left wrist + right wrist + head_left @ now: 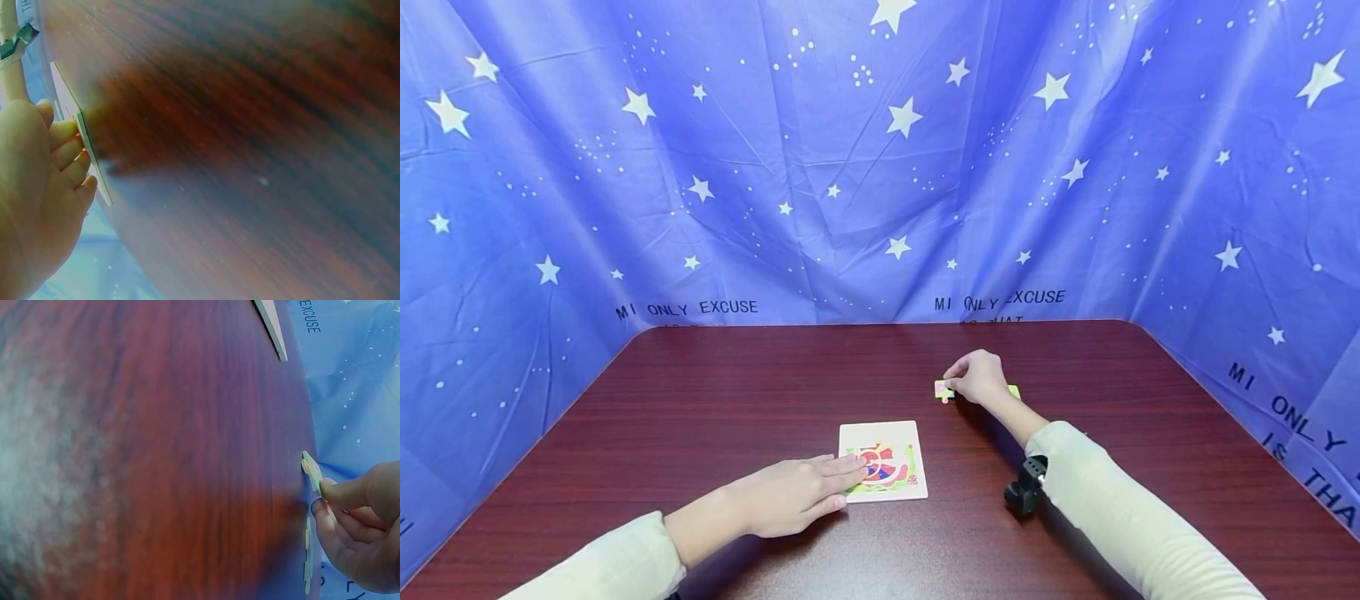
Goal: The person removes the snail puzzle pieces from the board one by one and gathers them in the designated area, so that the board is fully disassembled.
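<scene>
A square puzzle board (880, 429) with a pale border and a red, blue and green picture lies on the table. My left hand (793, 493) rests on its left side, fingers stretched flat over the picture; the left wrist view shows these fingers (70, 153) against the board's edge. Farther back and to the right, my right hand (981, 377) pinches a small light-green puzzle piece (941, 388) between thumb and fingertips. In the right wrist view that piece (312, 472) appears tilted, one end raised. Another green piece (1014, 391) lies beside the right hand, mostly hidden behind it.
The dark red wooden table (737, 392) has rounded far corners. A blue curtain (820, 167) with white stars and printed words hangs around its back and sides. A black wrist camera (1026, 486) is strapped to the right sleeve.
</scene>
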Demonstrator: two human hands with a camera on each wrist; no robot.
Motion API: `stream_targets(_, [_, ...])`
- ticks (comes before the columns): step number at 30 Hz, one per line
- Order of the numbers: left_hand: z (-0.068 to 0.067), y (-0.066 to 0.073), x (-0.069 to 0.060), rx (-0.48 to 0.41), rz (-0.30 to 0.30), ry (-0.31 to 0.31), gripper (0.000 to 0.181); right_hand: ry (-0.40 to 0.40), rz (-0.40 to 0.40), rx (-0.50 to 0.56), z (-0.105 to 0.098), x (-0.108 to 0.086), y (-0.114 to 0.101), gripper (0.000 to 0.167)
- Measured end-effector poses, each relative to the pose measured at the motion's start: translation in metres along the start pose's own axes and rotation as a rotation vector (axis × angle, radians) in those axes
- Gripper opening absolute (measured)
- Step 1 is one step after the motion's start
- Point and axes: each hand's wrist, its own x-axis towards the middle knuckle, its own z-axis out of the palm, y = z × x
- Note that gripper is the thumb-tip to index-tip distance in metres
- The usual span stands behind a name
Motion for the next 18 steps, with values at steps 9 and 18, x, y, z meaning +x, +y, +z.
stream_targets(9, [-0.0031, 0.0017, -0.0001, -0.001, -0.028, -0.019, 0.046, 0.008, 0.019, 0.006, -0.0006, 0.0007, 0.0016, 0.005])
stream_targets(18, [-0.0034, 0.0023, -0.0004, -0.014, -0.04, -0.025, 0.046, -0.001, -0.009, 0.038, -0.0023, -0.0079, -0.002, 0.007])
